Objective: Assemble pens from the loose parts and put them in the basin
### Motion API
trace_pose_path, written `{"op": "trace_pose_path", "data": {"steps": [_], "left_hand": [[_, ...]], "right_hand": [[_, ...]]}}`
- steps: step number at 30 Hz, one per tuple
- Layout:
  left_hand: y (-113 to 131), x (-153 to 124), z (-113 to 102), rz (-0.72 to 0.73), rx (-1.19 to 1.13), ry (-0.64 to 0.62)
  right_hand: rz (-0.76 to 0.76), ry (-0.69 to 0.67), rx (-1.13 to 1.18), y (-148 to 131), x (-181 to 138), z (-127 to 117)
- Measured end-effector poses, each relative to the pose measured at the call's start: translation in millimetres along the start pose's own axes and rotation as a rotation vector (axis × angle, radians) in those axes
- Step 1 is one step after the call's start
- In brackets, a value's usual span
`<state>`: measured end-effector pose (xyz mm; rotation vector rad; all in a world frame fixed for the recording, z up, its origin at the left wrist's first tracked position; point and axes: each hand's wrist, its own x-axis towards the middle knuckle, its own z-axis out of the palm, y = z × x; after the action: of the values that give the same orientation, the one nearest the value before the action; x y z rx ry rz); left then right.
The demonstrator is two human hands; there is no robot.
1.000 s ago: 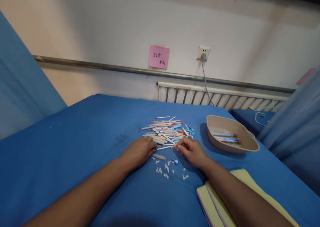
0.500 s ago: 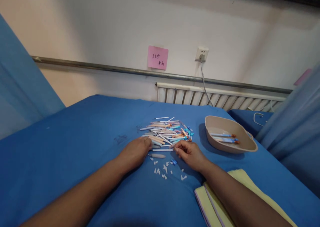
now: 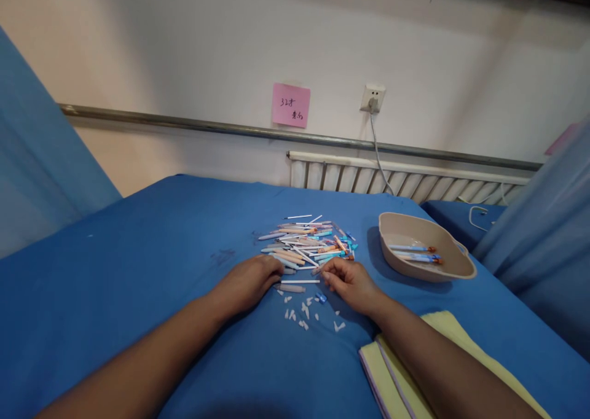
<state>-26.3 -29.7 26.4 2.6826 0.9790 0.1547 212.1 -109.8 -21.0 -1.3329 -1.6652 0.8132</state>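
Observation:
Beside the front of a loose pile of pen parts [image 3: 304, 242], my left hand [image 3: 251, 281] is closed, its fingertips at the left end of a white pen refill [image 3: 300, 281]. The refill's tip is hidden by those fingers. My right hand [image 3: 353, 285] pinches at the pile's right front corner, near the refill's other end; what sits between its fingers is too small to make out. A grey pen barrel [image 3: 290, 289] lies just in front of the refill. Closer to me are a small blue piece [image 3: 321, 298] and several small white tips [image 3: 305, 310].
On the blue bed sheet [image 3: 161, 247], a beige basin [image 3: 461, 270] at the right holds several pens [image 3: 417, 257]. A folded yellow towel [image 3: 396, 382] lies under my right forearm. Blue curtains [image 3: 46, 142] hang at both sides, and a radiator [image 3: 350, 176] stands behind the bed.
My left hand has shifted slightly toward me and to the right. The white refill has moved slightly toward me too. My right hand stays nearly in place.

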Motion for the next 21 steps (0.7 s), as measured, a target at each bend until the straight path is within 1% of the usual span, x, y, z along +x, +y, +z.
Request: {"op": "trace_pose_path", "data": {"steps": [4,13,16,21], "left_hand": [[3.2,-0.7,-2.4,0.016,0.044,-0.035],[16.5,0.7,2.5,0.09,0.205,-0.027],[18.3,-0.4,4.1,0.081,0.181,0.001],[14.6,-2.7,3.0,-0.002,0.079,-0.001]], "right_hand": [[-0.002,-0.004,-0.005,0.7,0.4,0.4],[-0.01,-0.008,0.001,1.8,0.0,1.3],[0.0,-0.01,0.006,1.5,-0.4,1.0],[0.02,0.007,0.044,2.2,0.9,0.9]]}}
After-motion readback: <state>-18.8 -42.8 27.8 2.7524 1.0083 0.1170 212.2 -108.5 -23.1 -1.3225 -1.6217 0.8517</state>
